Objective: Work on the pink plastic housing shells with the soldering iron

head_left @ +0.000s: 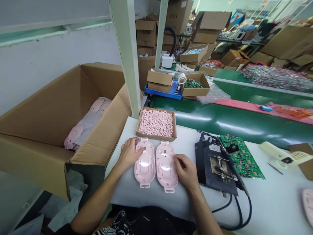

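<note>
Two pink plastic housing halves lie side by side on the white worktable, hollow side up, each with slotted tabs at top and bottom. My left hand point(129, 152) grips the left housing point(144, 166) at its upper left edge, thumb over the rim and fingers along the outside. At the right edge of the right housing point(167, 169), my right hand point(187, 170) has its fingers curled in against the rim. Just beyond both is a shallow cardboard box point(156, 137) full of small pink parts point(156, 122).
A large open carton point(97, 143) with pink housings stands at the left. Right of my hands sit a black soldering unit point(215, 166) with cables, green circuit boards point(241, 156) and a cream handheld device point(281, 155). A green conveyor belt point(234, 119) runs behind; a post point(128, 58) rises at the table corner.
</note>
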`<action>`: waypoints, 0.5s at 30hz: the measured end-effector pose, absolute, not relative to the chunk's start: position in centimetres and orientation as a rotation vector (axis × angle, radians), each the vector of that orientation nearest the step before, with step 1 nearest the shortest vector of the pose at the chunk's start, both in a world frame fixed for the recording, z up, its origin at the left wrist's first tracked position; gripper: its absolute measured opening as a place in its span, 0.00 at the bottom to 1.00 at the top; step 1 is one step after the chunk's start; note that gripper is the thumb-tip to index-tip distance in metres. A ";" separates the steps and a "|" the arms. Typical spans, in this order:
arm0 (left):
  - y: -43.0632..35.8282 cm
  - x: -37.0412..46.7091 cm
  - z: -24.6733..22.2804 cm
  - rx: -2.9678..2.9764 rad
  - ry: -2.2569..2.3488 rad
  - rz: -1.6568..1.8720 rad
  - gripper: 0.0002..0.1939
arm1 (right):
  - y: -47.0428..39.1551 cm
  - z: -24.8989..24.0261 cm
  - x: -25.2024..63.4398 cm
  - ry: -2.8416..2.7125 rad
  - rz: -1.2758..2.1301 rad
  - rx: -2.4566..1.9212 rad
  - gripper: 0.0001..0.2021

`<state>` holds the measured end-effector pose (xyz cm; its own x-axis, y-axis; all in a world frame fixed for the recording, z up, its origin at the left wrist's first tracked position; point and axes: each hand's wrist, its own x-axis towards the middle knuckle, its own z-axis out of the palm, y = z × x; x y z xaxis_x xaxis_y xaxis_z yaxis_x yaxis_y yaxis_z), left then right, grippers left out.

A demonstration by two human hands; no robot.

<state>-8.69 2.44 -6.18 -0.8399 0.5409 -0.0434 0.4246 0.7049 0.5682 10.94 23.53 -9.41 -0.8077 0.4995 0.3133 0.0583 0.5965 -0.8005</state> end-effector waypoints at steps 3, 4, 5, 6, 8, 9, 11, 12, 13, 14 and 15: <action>2.4 -8.6 -6.0 0.809 2.680 0.781 0.19 | 23.5 -9.4 10.9 -2.308 1.138 -0.442 0.08; 2.3 -8.6 -6.0 0.821 2.673 0.770 0.19 | 23.5 -9.4 10.9 -2.309 1.142 -0.443 0.08; 2.2 -8.7 -5.9 0.830 2.666 0.760 0.19 | 23.5 -9.4 10.9 -2.308 1.147 -0.445 0.08; 2.2 -8.7 -5.8 0.836 2.662 0.751 0.19 | 23.5 -9.4 11.0 -2.308 1.156 -0.447 0.08; 2.2 -8.8 -5.8 0.840 2.655 0.726 0.18 | 23.6 -9.4 11.0 -2.308 1.179 -0.455 0.08; 2.3 -8.9 -5.8 0.838 2.652 0.708 0.17 | 23.6 -9.5 11.0 -2.306 1.194 -0.459 0.08; 2.5 -9.1 -5.8 0.822 2.651 0.672 0.15 | 23.6 -9.7 11.0 -2.300 1.223 -0.466 0.08; 2.6 -9.2 -5.7 0.809 2.654 0.659 0.14 | 23.6 -9.8 10.9 -2.296 1.235 -0.467 0.07; 2.7 -9.3 -5.6 0.795 2.659 0.653 0.14 | 23.6 -9.8 10.8 -2.291 1.243 -0.467 0.07; 2.8 -9.4 -5.3 0.784 2.661 0.660 0.13 | 23.5 -9.9 10.7 -2.285 1.247 -0.467 0.07; 2.9 -9.3 -5.0 0.778 2.655 0.682 0.13 | 23.4 -9.8 10.6 -2.280 1.243 -0.463 0.08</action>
